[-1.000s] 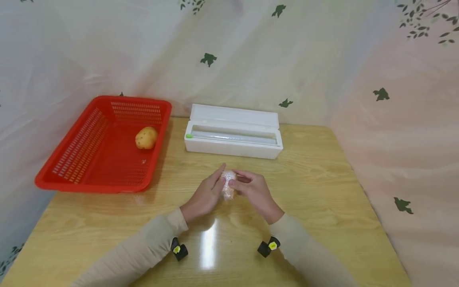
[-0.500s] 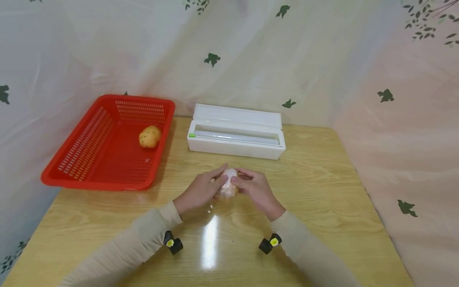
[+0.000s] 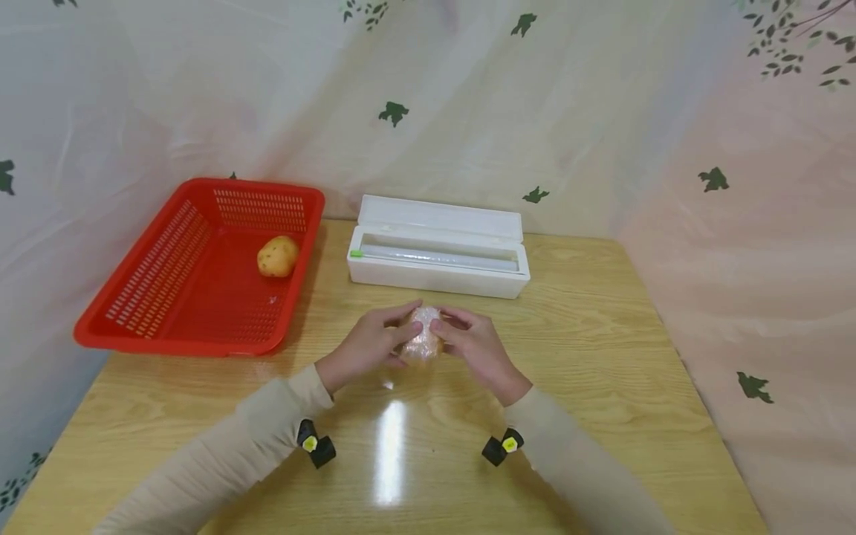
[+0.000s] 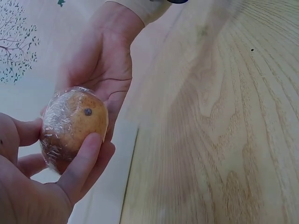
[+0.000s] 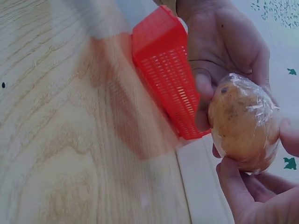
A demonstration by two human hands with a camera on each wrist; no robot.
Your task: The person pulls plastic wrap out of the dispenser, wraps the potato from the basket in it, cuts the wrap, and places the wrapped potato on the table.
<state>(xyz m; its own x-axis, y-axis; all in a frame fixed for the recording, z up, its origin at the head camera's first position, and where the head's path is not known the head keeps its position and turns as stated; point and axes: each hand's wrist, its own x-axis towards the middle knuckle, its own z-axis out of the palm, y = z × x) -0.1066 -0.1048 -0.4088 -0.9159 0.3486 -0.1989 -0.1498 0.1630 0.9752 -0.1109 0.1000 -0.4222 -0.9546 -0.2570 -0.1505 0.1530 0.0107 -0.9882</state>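
Fingers of left hand [image 3: 366, 348] and right hand [image 3: 476, 348] curled round film-wrapped potato [image 3: 423, 336], pinching it between them above bench [image 3: 602, 357] centre. Versus a second ago: potato lifted slightly, turned, film now tight. Wrap looks near done. Bare potato [image 3: 276, 255] in red basket [image 3: 134, 297] far left; film dispenser [image 3: 438, 255] beyond hands.
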